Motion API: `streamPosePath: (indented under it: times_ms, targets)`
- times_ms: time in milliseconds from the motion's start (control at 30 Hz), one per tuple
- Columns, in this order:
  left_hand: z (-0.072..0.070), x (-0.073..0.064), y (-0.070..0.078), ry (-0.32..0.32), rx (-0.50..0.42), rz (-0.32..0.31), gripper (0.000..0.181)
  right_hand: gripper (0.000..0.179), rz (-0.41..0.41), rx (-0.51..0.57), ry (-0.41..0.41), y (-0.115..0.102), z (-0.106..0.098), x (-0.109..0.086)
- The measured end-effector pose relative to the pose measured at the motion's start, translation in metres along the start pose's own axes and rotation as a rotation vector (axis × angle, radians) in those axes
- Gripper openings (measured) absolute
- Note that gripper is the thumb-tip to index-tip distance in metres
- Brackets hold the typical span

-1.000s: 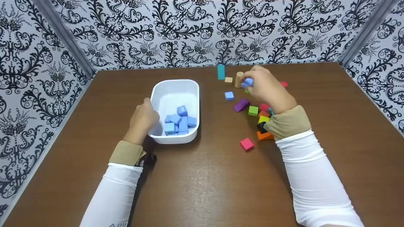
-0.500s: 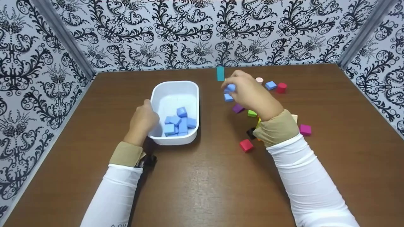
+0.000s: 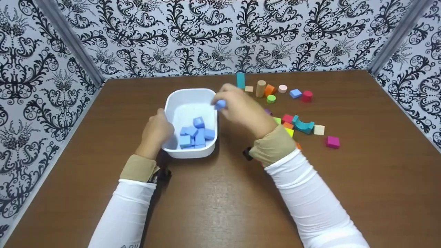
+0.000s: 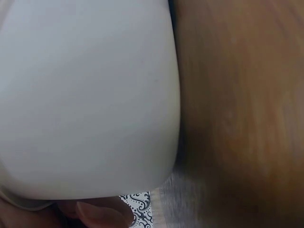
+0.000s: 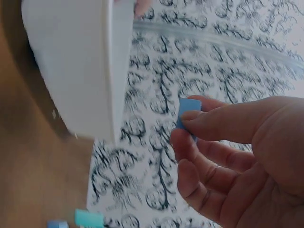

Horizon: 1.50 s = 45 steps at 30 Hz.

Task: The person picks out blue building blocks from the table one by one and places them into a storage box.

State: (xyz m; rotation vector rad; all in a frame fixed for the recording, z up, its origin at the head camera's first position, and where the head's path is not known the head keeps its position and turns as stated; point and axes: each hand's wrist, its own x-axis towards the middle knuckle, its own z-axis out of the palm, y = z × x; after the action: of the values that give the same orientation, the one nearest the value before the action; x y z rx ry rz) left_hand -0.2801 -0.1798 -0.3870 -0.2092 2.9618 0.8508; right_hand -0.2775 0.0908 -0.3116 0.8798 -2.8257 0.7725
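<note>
My right hand [image 3: 243, 110] pinches a small blue block [image 3: 221, 104] between thumb and fingers, at the right rim of a white plastic tub [image 3: 191, 153]. In the right wrist view, the pinched block [image 5: 188, 108] appears clear of the tub wall [image 5: 71, 61]. My left hand [image 3: 156, 130] grips the tub's left rim. At the bottom of the left wrist view, its fingertips [image 4: 102, 213] show by the tub's edge, partly hidden. Several blue blocks [image 3: 199, 136] lie heaped in the near half of the tub.
Beyond my right forearm lie several coloured blocks: a teal arch [image 3: 303, 125], a magenta block [image 3: 332, 142], a blue block [image 3: 295, 93], a red cylinder [image 3: 307, 96] and a wooden cylinder [image 3: 260, 89]. My forearm hides some others. A patterned wall [image 3: 220, 38] bounds the brown table [image 3: 206, 206].
My right hand has moved left from among the loose blocks to the tub's right rim, carrying the blue block. The left hand and the tub have stayed put.
</note>
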Motion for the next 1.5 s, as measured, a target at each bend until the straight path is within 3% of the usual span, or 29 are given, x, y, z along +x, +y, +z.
streamPosePath:
  times_ms: [167,467,867,1333,1500]
  targets:
    - [0.001,0.001,0.000,-0.005,0.004,-0.002,0.059,0.025,-0.046,0.028,-0.023,-0.013,0.028,0.007]
    - [-0.001,-0.001,0.001,0.008,0.012,0.016,0.056,0.023,-0.219,-0.012,-0.096,-0.021,0.059,0.010]
    - [-0.004,0.001,0.001,-0.019,0.006,-0.007,0.062,0.024,-0.211,-0.152,-0.277,-0.024,0.066,0.008]
    - [0.000,0.000,0.001,-0.009,-0.003,0.000,0.061,0.021,-0.209,-0.171,-0.297,-0.026,0.065,0.005]
    - [-0.001,0.000,0.000,0.003,0.018,0.000,0.056,0.020,-0.250,-0.166,-0.281,-0.025,0.065,0.005]
